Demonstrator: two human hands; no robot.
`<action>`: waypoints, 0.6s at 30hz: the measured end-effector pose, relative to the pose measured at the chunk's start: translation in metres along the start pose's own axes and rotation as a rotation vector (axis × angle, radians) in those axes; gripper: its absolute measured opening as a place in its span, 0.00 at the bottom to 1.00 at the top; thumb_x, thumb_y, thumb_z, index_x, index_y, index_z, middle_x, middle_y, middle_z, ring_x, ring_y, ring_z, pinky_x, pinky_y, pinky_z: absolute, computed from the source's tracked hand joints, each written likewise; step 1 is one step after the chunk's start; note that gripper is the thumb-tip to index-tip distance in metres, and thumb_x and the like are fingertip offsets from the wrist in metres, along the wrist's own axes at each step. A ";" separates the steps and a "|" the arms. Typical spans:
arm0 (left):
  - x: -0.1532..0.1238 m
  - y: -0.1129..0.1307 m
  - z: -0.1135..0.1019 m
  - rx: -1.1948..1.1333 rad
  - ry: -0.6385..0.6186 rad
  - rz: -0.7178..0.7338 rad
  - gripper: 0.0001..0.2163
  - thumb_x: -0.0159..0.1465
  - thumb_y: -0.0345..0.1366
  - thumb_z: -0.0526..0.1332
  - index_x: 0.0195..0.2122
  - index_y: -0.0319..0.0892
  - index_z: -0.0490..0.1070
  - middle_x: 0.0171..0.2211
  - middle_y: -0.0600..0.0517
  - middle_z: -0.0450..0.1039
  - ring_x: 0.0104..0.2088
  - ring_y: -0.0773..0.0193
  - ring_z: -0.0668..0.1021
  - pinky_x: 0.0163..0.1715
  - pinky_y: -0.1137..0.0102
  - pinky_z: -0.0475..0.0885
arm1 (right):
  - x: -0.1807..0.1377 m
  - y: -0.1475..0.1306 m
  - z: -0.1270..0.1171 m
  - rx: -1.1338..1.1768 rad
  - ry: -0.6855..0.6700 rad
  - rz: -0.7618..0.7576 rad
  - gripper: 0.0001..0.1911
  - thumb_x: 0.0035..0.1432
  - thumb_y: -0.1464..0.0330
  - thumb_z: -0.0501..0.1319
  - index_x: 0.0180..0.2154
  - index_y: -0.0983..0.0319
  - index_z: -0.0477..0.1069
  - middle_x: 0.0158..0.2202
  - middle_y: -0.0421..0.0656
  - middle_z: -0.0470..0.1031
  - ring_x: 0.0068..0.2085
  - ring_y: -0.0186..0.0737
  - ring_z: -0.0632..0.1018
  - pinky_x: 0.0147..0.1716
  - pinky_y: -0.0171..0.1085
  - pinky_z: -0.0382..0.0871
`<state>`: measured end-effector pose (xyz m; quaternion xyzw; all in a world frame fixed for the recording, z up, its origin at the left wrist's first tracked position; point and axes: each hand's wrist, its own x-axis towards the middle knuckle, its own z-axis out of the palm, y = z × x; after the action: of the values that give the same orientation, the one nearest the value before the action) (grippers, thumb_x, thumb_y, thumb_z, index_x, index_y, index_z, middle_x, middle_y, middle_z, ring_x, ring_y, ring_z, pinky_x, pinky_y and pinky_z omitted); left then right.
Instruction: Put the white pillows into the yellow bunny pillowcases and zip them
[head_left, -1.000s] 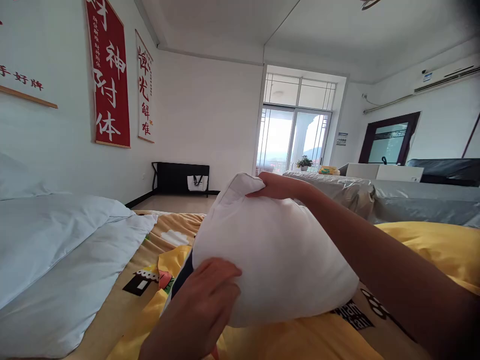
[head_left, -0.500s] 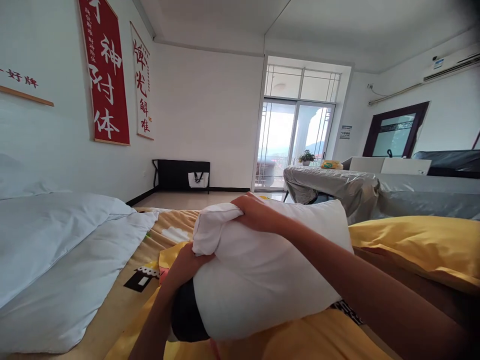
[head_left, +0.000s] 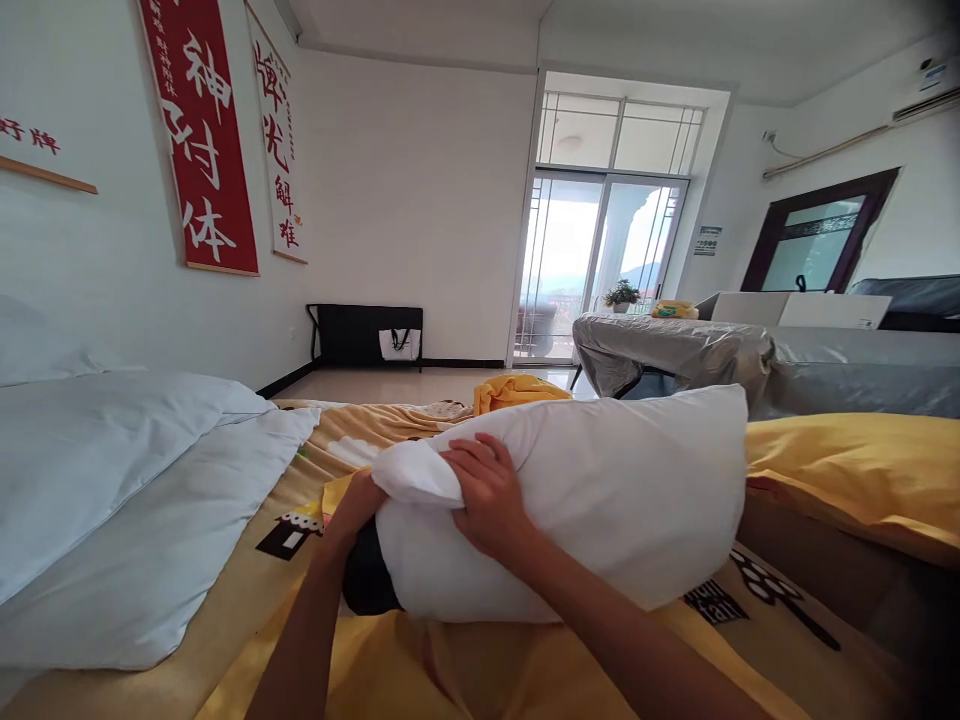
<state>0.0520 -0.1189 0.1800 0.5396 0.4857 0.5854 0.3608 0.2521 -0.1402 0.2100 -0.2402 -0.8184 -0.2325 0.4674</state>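
A plump white pillow (head_left: 615, 480) lies across in front of me, its left end bunched into a fold. My left hand (head_left: 364, 500) is closed on that end at its outer corner, the fingertips partly hidden by the cloth. On the near side of the fold, my right hand (head_left: 487, 490) grips the fabric between thumb and fingers. Yellow cloth (head_left: 390, 665) spreads beneath the pillow, close to my body. A dark rounded thing (head_left: 371, 575) shows under the pillow's left end; I cannot make out what it is.
White pillows (head_left: 150, 480) are stacked at the left on a patterned tan blanket (head_left: 247, 590). A yellow pillow (head_left: 862, 470) lies at the right, and a yellow bundle (head_left: 514, 390) lies beyond the white pillow. Farther back stands a plastic-covered table (head_left: 675, 345).
My right hand has moved down and toward me over the pillow's left end. The pillow has turned slightly, uncovering the yellow bundle behind it. The camera view has shifted.
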 end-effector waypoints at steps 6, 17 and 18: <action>-0.019 0.007 -0.042 -0.188 -0.379 -0.128 0.25 0.50 0.51 0.67 0.45 0.41 0.73 0.43 0.43 0.77 0.44 0.53 0.77 0.41 0.67 0.72 | 0.058 0.058 -0.015 0.074 -0.154 0.564 0.12 0.55 0.68 0.54 0.21 0.60 0.67 0.26 0.43 0.72 0.34 0.41 0.71 0.38 0.38 0.63; -0.029 0.009 -0.022 -0.161 -0.552 -0.291 0.20 0.42 0.42 0.74 0.35 0.43 0.77 0.36 0.47 0.79 0.39 0.54 0.80 0.44 0.63 0.72 | 0.085 0.093 0.000 0.055 -0.200 0.758 0.17 0.58 0.58 0.54 0.24 0.61 0.71 0.26 0.45 0.73 0.27 0.38 0.68 0.25 0.35 0.53; -0.030 0.013 -0.013 -0.230 -0.534 -0.344 0.21 0.41 0.42 0.75 0.36 0.42 0.77 0.36 0.46 0.80 0.39 0.53 0.80 0.45 0.62 0.72 | 0.084 0.093 0.003 0.051 -0.203 0.750 0.17 0.58 0.58 0.54 0.24 0.61 0.71 0.26 0.46 0.73 0.27 0.39 0.68 0.25 0.35 0.53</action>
<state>0.0455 -0.1532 0.1843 0.5399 0.3888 0.4049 0.6271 0.2692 -0.0508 0.2971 -0.5330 -0.7213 -0.0001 0.4423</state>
